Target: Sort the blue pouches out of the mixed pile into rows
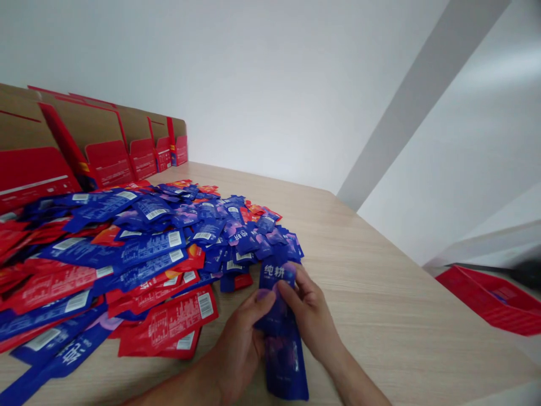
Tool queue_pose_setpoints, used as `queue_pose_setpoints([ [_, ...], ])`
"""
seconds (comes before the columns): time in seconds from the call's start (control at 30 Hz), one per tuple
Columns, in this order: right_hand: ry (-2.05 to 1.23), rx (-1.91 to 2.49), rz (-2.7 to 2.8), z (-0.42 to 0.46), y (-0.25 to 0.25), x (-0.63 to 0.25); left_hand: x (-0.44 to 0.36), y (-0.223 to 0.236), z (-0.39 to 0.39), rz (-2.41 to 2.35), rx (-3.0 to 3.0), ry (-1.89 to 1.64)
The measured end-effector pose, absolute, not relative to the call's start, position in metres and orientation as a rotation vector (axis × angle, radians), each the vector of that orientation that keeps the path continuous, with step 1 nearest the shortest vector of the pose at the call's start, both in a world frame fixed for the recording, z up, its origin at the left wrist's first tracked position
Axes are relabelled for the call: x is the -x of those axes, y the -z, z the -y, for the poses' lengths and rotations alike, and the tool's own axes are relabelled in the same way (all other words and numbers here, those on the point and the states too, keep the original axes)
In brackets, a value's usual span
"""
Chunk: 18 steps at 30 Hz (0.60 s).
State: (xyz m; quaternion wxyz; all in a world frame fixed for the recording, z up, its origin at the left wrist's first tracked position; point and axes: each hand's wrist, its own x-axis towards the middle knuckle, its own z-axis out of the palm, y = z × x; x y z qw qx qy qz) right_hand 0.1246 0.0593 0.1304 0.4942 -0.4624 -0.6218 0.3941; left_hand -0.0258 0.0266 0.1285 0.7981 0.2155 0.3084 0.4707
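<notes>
Both of my hands grip blue sachets with white lettering over the front of the table. My left hand (249, 327) pinches the blue sachet (270, 286) at its left edge, thumb on top. From the right, my right hand (308, 310) holds the same sachet, its thumb on the face and its fingers curled behind. A second blue sachet (286, 363) hangs or lies just below, partly covered by the upper one; whether the two are joined I cannot tell. Close to my left hand is a large pile of blue sachets (147, 248) mixed with red sachets (169, 318).
Open red and brown cardboard boxes (107, 160) stand in a row along the wall at the back left. The wooden table (359, 270) ends in an edge on the right. Beyond that edge, lower down, sits a red container (486, 299).
</notes>
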Motion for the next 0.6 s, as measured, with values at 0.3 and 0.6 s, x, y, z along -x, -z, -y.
queue_pose_setpoints([
  [0.3, -0.186, 0.957, 2.53, -0.174, -0.201, -0.125, 0.019, -0.131, -0.027, -0.834, -0.418, -1.008],
  [0.6, 0.044, 0.657, 2.931, -0.197, -0.189, -0.089, 0.023, -0.128, -0.033, -0.908, -0.446, -1.051],
])
